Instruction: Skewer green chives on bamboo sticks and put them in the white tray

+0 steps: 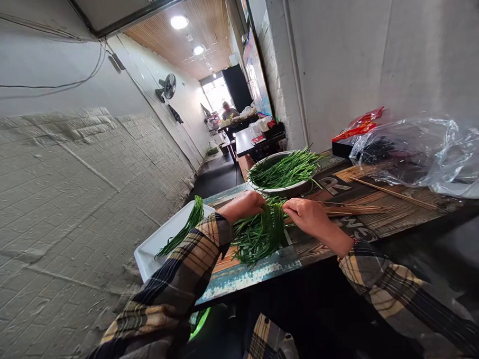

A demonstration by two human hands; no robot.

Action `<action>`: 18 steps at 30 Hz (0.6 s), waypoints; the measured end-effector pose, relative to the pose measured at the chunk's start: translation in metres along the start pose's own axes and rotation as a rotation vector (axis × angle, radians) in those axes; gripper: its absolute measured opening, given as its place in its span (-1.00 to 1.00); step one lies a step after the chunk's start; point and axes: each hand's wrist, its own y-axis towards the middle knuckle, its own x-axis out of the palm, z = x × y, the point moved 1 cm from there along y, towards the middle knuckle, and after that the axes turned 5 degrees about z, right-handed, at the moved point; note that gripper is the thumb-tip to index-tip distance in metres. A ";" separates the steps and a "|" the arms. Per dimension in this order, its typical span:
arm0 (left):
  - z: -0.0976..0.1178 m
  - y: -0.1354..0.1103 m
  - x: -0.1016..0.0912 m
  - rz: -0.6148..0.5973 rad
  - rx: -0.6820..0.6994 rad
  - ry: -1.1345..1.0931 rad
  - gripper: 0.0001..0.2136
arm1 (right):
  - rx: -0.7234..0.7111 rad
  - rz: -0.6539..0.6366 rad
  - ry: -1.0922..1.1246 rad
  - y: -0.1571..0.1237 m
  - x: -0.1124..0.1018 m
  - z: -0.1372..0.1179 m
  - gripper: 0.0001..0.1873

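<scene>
My left hand (pixel 246 205) is closed on a bunch of green chives (pixel 271 226), whose leaves hang down over the table. Close to its right, my right hand (pixel 307 216) is closed, fingertips pinched against the edge of the bunch. A thin bamboo skewer (pixel 339 202) runs out from behind the right hand; its point among the leaves is hidden. More loose chives (pixel 248 248) lie on the table under the hands. Just beyond stands a round metal bowl (pixel 279 190) heaped with chives.
On the left, a white tray (pixel 147 257) holds a bundle of chives (pixel 189 224). Bamboo skewers (pixel 355 210) lie on the wooden table (pixel 384 221) at right, before a clear plastic bag (pixel 429 150) and a red packet (pixel 360 126). A person (pixel 229 112) sits far back.
</scene>
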 end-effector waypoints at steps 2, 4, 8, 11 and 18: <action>0.003 0.002 0.001 -0.033 -0.014 0.050 -0.88 | 0.008 0.006 0.003 -0.001 -0.001 -0.001 -0.77; 0.005 0.003 0.001 -0.051 -0.034 0.077 -0.87 | 0.019 0.010 0.002 -0.001 -0.002 -0.002 -0.77; 0.006 0.003 0.002 -0.063 -0.037 0.064 -0.86 | 0.027 0.006 -0.004 -0.002 -0.002 -0.003 -0.76; 0.006 0.003 0.003 -0.062 -0.017 0.039 -0.87 | 0.027 0.001 0.001 -0.003 -0.002 -0.005 -0.76; 0.004 0.009 0.008 -0.076 0.016 -0.016 -0.88 | 0.019 0.012 0.008 -0.006 0.001 -0.005 -0.77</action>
